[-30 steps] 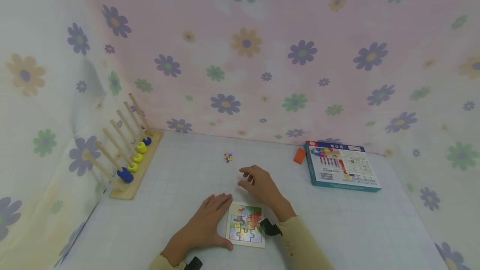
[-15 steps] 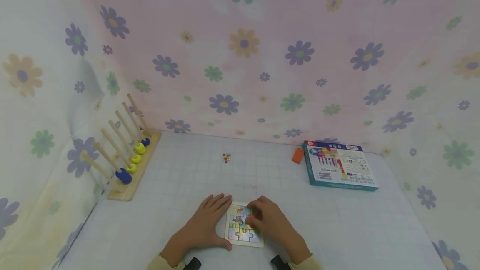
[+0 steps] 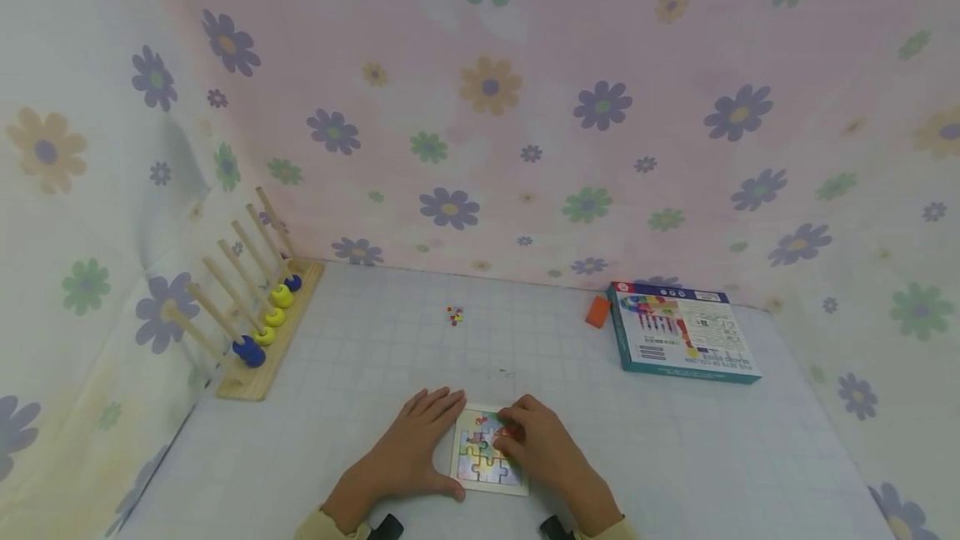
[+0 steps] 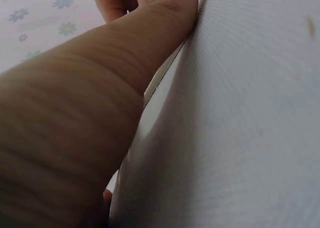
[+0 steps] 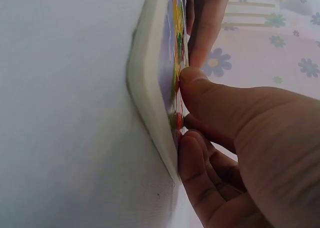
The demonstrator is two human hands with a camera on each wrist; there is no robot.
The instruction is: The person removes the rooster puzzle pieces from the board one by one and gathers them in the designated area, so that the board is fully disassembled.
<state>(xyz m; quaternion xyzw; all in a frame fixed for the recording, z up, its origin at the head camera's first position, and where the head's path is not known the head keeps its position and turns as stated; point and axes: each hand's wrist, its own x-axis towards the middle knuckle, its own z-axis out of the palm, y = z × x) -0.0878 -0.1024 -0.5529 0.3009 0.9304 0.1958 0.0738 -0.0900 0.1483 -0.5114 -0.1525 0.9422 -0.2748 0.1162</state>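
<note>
A small square jigsaw puzzle in a pale frame (image 3: pixel 489 488) lies on the table in front of the person. My left hand (image 3: pixel 414 447) rests along its left side, fingers extended and thumb spread at the lower left corner. At the puzzle's right side, my right hand (image 3: pixel 543 444) pinches at a puzzle piece with thumb and curled fingers. In the right wrist view the thumb (image 5: pixel 202 90) and fingertips touch the colourful face; the piece between them is mostly hidden. The left wrist view shows mainly the left hand (image 4: pixel 125 53) beside the white tablecloth.
A small multicoloured piece (image 3: pixel 455 316) lies farther back. At left stands a wooden peg rack (image 3: pixel 281 338) with blue and yellow beads. An orange block (image 3: pixel 597 312) sits beside a flat toy box (image 3: pixel 682 336) at right. Flowered cloth (image 3: pixel 487 148) hangs behind and at both sides.
My right hand has come down from behind the puzzle onto its right side, then stayed nearly still. The left hand keeps its place along the frame.
</note>
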